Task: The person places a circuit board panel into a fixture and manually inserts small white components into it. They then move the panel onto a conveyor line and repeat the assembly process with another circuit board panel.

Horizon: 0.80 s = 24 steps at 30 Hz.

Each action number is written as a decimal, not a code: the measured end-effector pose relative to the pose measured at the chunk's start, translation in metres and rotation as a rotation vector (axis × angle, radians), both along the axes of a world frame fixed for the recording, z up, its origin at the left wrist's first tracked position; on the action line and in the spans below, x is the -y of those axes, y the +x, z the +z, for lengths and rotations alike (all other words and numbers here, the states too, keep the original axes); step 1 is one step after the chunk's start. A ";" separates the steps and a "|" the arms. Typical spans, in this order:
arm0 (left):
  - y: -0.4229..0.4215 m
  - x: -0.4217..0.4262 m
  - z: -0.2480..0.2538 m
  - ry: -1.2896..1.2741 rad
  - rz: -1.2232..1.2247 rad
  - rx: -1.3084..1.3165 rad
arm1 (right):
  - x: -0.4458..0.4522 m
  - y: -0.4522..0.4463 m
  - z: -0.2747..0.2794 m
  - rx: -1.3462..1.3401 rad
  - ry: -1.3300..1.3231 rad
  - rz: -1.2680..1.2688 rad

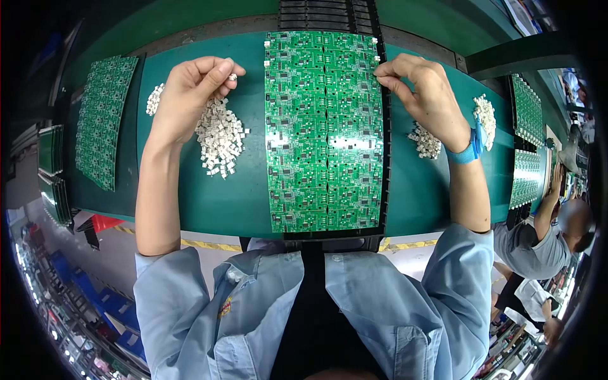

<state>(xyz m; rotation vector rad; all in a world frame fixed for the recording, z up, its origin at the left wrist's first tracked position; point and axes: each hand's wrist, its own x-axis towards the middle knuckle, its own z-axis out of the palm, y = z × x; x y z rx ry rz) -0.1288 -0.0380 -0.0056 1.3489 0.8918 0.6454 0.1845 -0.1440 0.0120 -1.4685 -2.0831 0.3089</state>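
A long green circuit board panel lies in front of me, with a few small white connectors seated at the far end of its left and right edges. My left hand is closed in a pinch on a small white connector, above a pile of loose white connectors left of the panel. At the panel's right edge, just nearer than the seated connectors there, my right hand has thumb and forefinger pressed together; whatever is between the tips is hidden. A blue band circles my right wrist.
More white connectors are heaped right of the panel, with another heap beyond my right wrist and one behind my left wrist. Other board panels stand at left and right. A co-worker is at far right.
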 end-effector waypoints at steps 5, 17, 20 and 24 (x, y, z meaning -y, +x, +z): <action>0.003 0.006 0.005 0.070 -0.030 -0.030 | -0.001 -0.002 0.006 0.134 0.023 0.020; 0.007 0.007 0.003 0.085 -0.060 -0.062 | -0.005 -0.013 0.015 0.462 0.065 0.004; 0.008 0.008 0.003 0.078 -0.062 -0.061 | -0.006 -0.014 0.014 0.442 0.088 -0.001; 0.010 0.009 0.003 0.078 -0.062 -0.068 | -0.006 -0.013 0.014 0.448 0.093 0.006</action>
